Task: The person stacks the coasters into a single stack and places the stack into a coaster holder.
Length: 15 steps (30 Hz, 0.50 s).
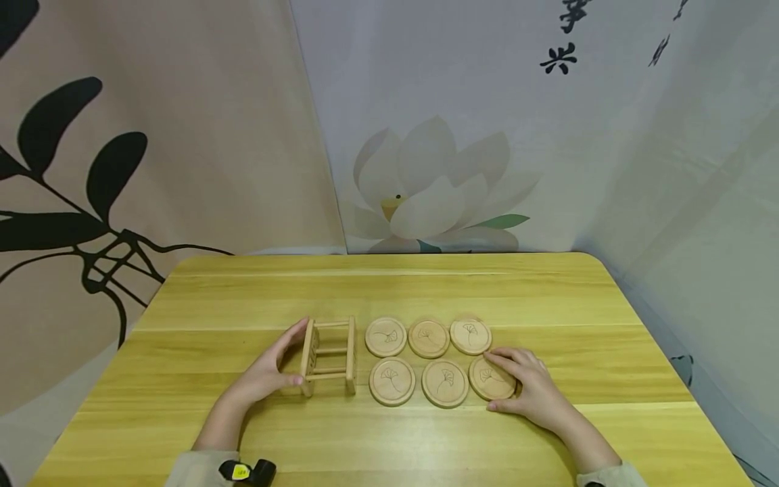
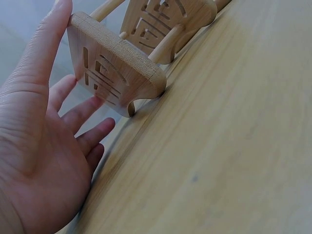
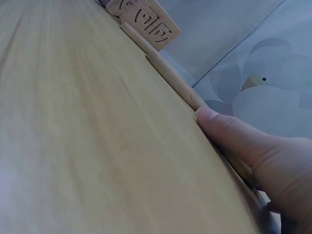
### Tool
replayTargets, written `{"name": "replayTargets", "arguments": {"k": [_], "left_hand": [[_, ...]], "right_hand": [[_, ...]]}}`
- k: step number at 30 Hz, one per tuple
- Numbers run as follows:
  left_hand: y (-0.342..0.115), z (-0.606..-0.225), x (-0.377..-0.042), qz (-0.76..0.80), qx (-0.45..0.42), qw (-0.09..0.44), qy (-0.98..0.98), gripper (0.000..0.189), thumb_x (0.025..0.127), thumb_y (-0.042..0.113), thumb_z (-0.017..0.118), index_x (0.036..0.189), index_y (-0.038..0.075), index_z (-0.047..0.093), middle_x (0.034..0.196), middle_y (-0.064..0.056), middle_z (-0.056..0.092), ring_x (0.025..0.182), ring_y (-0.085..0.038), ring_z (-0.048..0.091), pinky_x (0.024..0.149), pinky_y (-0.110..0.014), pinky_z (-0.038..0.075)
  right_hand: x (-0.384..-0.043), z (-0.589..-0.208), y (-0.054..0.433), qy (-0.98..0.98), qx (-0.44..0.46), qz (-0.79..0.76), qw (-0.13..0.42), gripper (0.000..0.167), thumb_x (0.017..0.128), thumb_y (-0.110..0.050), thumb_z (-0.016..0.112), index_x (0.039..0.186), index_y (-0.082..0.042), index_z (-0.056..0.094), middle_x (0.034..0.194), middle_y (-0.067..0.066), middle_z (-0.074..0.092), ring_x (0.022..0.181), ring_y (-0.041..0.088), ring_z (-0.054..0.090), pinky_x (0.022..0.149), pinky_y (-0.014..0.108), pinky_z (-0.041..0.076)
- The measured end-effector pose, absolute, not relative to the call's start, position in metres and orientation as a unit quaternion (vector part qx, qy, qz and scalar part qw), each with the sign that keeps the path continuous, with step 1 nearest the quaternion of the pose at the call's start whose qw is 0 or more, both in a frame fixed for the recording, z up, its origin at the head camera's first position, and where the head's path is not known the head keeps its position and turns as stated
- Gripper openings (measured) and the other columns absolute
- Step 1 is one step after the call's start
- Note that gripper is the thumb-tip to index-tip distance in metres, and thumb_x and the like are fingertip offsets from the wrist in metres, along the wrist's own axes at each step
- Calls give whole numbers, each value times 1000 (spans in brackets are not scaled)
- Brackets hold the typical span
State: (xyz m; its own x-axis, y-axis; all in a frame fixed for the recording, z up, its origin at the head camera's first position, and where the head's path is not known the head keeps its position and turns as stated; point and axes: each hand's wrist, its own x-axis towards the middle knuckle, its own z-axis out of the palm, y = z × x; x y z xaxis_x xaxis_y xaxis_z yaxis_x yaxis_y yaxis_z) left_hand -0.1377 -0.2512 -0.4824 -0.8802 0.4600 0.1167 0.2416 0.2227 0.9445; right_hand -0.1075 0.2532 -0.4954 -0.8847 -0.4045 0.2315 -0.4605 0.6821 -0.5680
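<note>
A small wooden coaster holder (image 1: 331, 360), two slotted side panels joined by dowels, stands on the table. My left hand (image 1: 268, 368) holds its left panel (image 2: 114, 61), thumb by the near edge and fingers along the outer face and far edge. To the holder's right lie round wooden coasters with engraved leaf sprigs, in two rows. My right hand (image 1: 529, 389) pinches the front-right coaster (image 1: 489, 379) by its rim between thumb and fingers. In the right wrist view the thumb (image 3: 229, 129) meets a coaster's edge at tabletop level.
The back row holds a left coaster (image 1: 386, 337), a middle one (image 1: 429, 338) and a right one (image 1: 470, 336). In front lie two more, one coaster (image 1: 392, 381) beside another (image 1: 445, 383). A printed curtain (image 1: 438, 135) hangs behind the wooden table (image 1: 377, 284).
</note>
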Motion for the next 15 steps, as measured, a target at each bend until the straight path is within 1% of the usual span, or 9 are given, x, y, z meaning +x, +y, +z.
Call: {"name": "replayTargets", "arguments": {"k": [7,15], "left_hand": [[-251,-483,-137,576,232,91,779,102,77,32,81,155,20,17,154,-18,24,138,-45,17,100,-75,4],[-252,-484,-138,577,228,94,779,103,76,30,82,155,19,16,154,-17,24,138,-43,17,100,-74,4]], "right_hand": [[-108,-497,254,-914,238,325,46,85,64,-56,80,135,-15,57,132,0,51,122,27,39,95,53,28],[-108,-496,254,-913,235,332,40,85,65,-56,79,135,-14,56,132,1,51,122,28,39,95,55,28]]}}
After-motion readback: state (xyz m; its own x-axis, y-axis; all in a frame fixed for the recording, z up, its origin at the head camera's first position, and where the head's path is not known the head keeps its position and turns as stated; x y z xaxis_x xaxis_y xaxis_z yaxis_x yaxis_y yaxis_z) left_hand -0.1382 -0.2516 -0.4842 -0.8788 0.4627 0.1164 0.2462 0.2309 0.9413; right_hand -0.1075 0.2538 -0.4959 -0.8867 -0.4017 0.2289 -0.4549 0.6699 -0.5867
